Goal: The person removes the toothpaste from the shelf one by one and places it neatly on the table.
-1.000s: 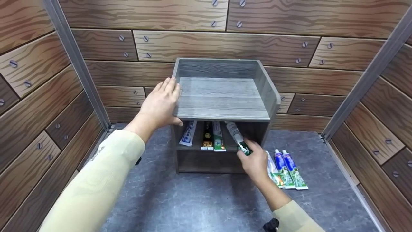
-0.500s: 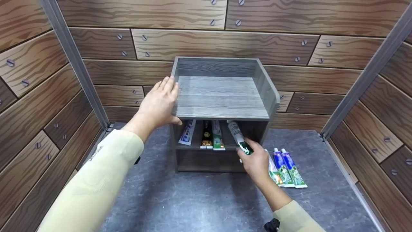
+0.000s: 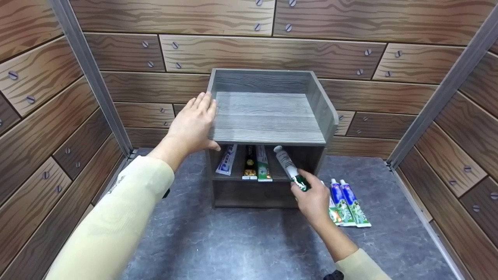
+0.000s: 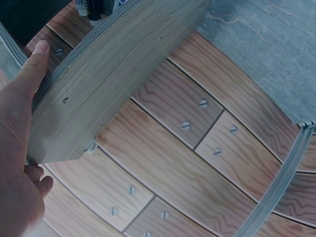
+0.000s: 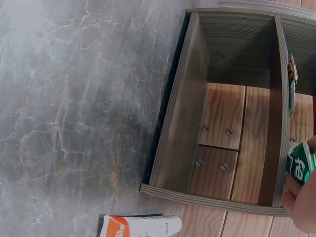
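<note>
A small grey wooden shelf unit (image 3: 268, 116) stands against the back wall. My left hand (image 3: 192, 124) rests on its left side panel (image 4: 113, 84), with fingers straight along the upper edge and the thumb by the front edge. My right hand (image 3: 313, 198) grips the green end of a white-and-green toothpaste tube (image 3: 286, 162). This tube slants into the middle compartment, capped end inward. To its left, a blue-and-white toothpaste tube (image 3: 227, 160), a black-and-gold one (image 3: 249, 163) and a green-and-white one (image 3: 263, 165) lie on the middle shelf. The right palm hides part of the held tube's end.
Right of the unit, two blue-and-green toothpaste tubes (image 3: 352, 204) lie on the grey marbled floor (image 3: 233, 241), beside an orange-and-white tube (image 5: 143, 226) partly covered by my right hand in the head view. Wood-patterned walls (image 3: 272, 54) enclose the space.
My right hand and the toothpaste tube in it have shifted slightly right and toward me, showing more of the tube's capped end. The left hand stays on the side panel.
</note>
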Demonstrator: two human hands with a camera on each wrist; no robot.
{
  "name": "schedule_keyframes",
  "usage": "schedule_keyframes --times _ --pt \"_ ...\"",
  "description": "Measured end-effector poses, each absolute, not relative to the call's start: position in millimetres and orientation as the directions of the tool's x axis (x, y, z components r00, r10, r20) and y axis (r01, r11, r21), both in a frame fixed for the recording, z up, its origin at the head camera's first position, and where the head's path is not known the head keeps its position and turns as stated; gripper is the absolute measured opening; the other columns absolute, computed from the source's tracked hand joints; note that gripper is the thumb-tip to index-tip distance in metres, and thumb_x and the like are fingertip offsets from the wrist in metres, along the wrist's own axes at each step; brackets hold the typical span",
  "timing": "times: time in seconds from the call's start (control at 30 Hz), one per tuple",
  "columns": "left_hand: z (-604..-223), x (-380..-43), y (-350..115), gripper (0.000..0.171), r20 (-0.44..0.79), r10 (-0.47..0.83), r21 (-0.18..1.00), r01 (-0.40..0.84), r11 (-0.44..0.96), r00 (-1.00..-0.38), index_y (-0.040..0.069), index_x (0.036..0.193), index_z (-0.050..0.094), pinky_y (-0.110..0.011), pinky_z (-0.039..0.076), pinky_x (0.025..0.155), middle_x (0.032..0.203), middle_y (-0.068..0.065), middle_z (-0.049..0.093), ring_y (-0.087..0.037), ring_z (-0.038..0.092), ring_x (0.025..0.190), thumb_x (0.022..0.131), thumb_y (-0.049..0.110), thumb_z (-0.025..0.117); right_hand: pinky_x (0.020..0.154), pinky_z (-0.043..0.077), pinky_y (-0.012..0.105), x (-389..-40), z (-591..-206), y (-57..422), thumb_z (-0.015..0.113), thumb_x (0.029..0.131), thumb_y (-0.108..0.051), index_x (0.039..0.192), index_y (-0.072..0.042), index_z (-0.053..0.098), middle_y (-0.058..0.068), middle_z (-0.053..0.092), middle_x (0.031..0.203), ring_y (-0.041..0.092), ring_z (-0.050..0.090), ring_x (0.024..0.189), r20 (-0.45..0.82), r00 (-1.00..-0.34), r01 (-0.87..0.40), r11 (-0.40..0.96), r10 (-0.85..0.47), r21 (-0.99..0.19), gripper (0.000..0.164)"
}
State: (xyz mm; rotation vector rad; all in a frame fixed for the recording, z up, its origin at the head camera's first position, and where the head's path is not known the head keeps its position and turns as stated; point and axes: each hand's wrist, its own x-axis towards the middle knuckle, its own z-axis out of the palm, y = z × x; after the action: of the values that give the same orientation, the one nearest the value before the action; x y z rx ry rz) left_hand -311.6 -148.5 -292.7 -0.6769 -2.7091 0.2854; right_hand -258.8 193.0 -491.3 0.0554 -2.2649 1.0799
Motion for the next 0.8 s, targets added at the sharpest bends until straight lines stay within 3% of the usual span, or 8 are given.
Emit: schedule_keyframes --times 0.3,0.43,0.6,0.8 --pt "-293 -312 -149 0.135 0.272 0.490 -0.268 0.424 0.865 -0.828 -0.013 0.158 0.034 -0.054 0.026 0.128 0.165 -0.037 0.028 -0.050 0.029 0.154 0.069 0.072 0.088 0.077 0.057 0.041 -240 -494 203 0.086 0.080 -0.004 0.123 -0.011 0.080 0.012 0.079 0.112 0.026 0.071 0.092 0.540 -0.815 -0.310 0.630 0.210 -0.713 0.043" --pt "-293 -311 -149 0.134 0.273 0.492 -0.278 0.422 0.863 -0.827 -0.013 0.158 0.034 -0.054 0.026 0.128 0.165 -0.037 0.028 -0.050 0.030 0.154 0.069 0.072 0.087 0.071 0.054 0.027 -231 -496 211 0.085 0.081 -0.002 0.122 -0.011 0.081 0.011 0.079 0.111 0.023 0.068 0.088 0.549 -0.812 -0.326 0.626 0.198 -0.708 0.042" --pt "-293 -311 -149 0.134 0.273 0.492 -0.284 0.420 0.862 -0.827 -0.013 0.158 0.034 -0.054 0.026 0.128 0.165 -0.037 0.028 -0.050 0.030 0.154 0.070 0.072 0.087 0.077 0.049 0.013 -219 -498 222 0.085 0.081 -0.001 0.121 -0.011 0.081 0.010 0.079 0.117 0.023 0.070 0.100 0.546 -0.811 -0.321 0.621 0.209 -0.715 0.042" --pt "-293 -310 -149 0.134 0.281 0.494 -0.276 0.424 0.862 -0.822 -0.014 0.158 0.034 -0.054 0.028 0.128 0.165 -0.037 0.029 -0.050 0.030 0.154 0.069 0.071 0.088 0.074 0.050 0.006 -203 -500 235 0.087 0.079 0.004 0.119 -0.011 0.082 0.007 0.078 0.119 0.012 0.068 0.097 0.529 -0.817 -0.305 0.606 0.230 -0.735 0.043"
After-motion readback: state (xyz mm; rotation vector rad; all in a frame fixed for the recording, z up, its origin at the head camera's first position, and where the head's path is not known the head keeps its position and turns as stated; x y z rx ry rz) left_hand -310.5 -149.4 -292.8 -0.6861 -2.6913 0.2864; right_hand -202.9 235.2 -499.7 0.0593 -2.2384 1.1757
